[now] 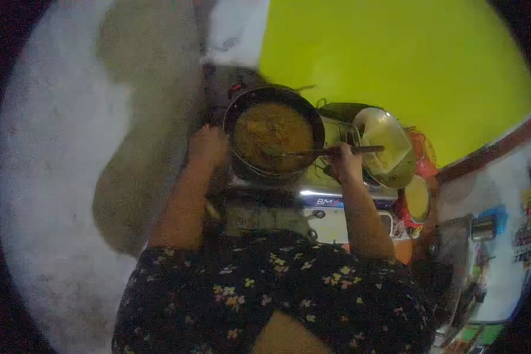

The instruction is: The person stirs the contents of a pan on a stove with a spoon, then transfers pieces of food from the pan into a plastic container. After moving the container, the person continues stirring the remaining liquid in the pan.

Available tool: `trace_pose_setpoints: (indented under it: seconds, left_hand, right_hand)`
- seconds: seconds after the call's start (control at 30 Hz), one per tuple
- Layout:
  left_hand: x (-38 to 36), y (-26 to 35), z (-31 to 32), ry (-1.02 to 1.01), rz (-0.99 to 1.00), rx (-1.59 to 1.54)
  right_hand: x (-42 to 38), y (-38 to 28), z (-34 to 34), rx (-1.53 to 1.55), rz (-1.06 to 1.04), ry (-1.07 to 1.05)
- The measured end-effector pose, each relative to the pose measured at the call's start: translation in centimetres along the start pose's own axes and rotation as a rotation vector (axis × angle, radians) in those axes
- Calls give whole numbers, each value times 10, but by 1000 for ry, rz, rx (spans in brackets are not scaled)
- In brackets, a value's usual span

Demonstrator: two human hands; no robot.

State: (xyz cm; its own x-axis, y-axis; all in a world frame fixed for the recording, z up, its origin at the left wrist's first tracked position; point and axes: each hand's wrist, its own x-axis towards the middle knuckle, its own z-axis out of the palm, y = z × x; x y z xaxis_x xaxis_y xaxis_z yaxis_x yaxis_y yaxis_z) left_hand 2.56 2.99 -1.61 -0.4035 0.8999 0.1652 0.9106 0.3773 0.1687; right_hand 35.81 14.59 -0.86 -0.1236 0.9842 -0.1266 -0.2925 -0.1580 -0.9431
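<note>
Pan [274,95]: is sitting on the left part of the stove, its dark round wall enclosing the food.
Food [271,127]: is filling the broad floor of the pan as an orange-brown mass (individual pieces are blurring together in the dim light).
Utensil [304,153]: is lying across the right rim of the pan, its far end reaching into the food and its dark handle extending rightward past the grip.
Right hand [344,162]: is clamping around the utensil handle just outside the right rim, fingers closing on it.
Left hand [209,144]: is resting at the left edge of the pan; its fingers are partly blending into shadow, so whether they are gripping anything cannot be told.
Stove [310,197]: is showing a bright front strip with lettering beginning "BM", and is carrying the pan.
Bowl [376,118]: is standing to the right of the pan, pale and wide-mouthed, beyond the right hand.
Round container [418,197]: is showing a pale yellowish top, near the bowl on its lower right.
Red wrapping [422,150]: is lying just beside the bowl.
Wall [407,65]: is rising behind the stove in yellow-green.
</note>
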Motion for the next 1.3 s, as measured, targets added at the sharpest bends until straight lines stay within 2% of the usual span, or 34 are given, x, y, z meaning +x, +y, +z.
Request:
trace_pose_setpoints:
  seconds: [0.07,0.1,0.2,0.3,0.4,0.47,0.57,0.67,0.73,0.8,0.87,0.9,0.97,1.1,1.2,1.3]
  left_hand:
    - [8,-4,0,-99,-7,-52]
    - [11,-6,0,-150,-10,-77]
    - [12,-6,5,-92,-17,-56]
    - [10,3,-14,-221,-95,-164]
    - [11,-9,13,-115,-20,-96]
    - [17,-15,22,-137,-7,-77]
    - [11,-6,5,-161,-16,-81]
    - [11,-1,4,-140,-54,-70]
    - [12,-3,12,-114,-57,-60]
    - [13,-6,11,-87,-31,-60]
    - [14,-5,2,-150,-21,-90]
    - [14,-3,-3,-181,-16,-105]
    - [16,-7,9,-119,-11,-151]
    - [21,-12,23,-42,13,-111]
    - [20,-4,10,-149,-14,-93]
    - [23,-4,12,-172,-52,-44]
  right_hand:
    - [-1,-8,-2,-76,108,28]
    - [2,-4,-5,-71,83,22]
    - [6,6,-6,-88,39,21]
    - [0,-3,4,-185,67,14]
    - [-8,-23,3,-235,107,-29]
    - [4,-11,-9,-186,120,-20]
    - [-1,-21,-2,-183,274,67]
    - [9,2,-6,-82,39,122]
    - [18,14,-14,-126,-42,99]
    - [25,21,-22,-156,-138,45]
    - [29,28,-30,-173,-246,-41]
    - [25,25,-24,-173,-259,38]
    - [13,12,-8,-172,-287,195]
    - [19,3,-13,-298,-280,58]
    - [44,23,-26,-385,-363,48]
    - [39,19,-20,-371,-451,21]
